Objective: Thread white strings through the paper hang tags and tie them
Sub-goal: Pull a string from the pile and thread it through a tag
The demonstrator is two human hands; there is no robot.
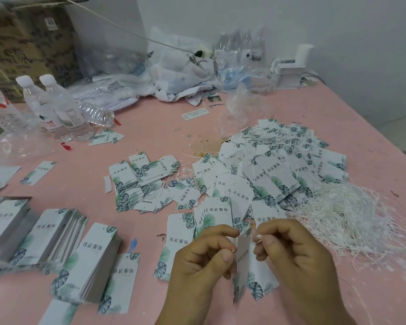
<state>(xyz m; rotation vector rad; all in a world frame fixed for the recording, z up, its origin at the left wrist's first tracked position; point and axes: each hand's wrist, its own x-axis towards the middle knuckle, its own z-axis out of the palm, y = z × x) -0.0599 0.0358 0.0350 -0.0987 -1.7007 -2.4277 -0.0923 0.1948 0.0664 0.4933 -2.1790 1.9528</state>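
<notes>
Low in the middle of the head view, my left hand (pixel 204 261) and my right hand (pixel 291 252) hold a paper hang tag (pixel 243 266) upright between them. It is white with green leaf print. Both hands have curled fingers that pinch at the tag's top, and my right fingertips also pinch a thin white string (pixel 258 236). A tangle of loose white strings (pixel 342 216) lies on the pink table (pixel 150 127) just right of my hands. A big heap of strung tags (pixel 279 167) spreads behind them.
Neat stacks of tags (pixel 89 261) stand at the lower left, and a loose tag pile (pixel 141 181) lies at centre. Water bottles (pixel 56 109) stand at the left. Plastic bags (pixel 174 71) and small white boxes (pixel 288 73) crowd the back edge by the wall.
</notes>
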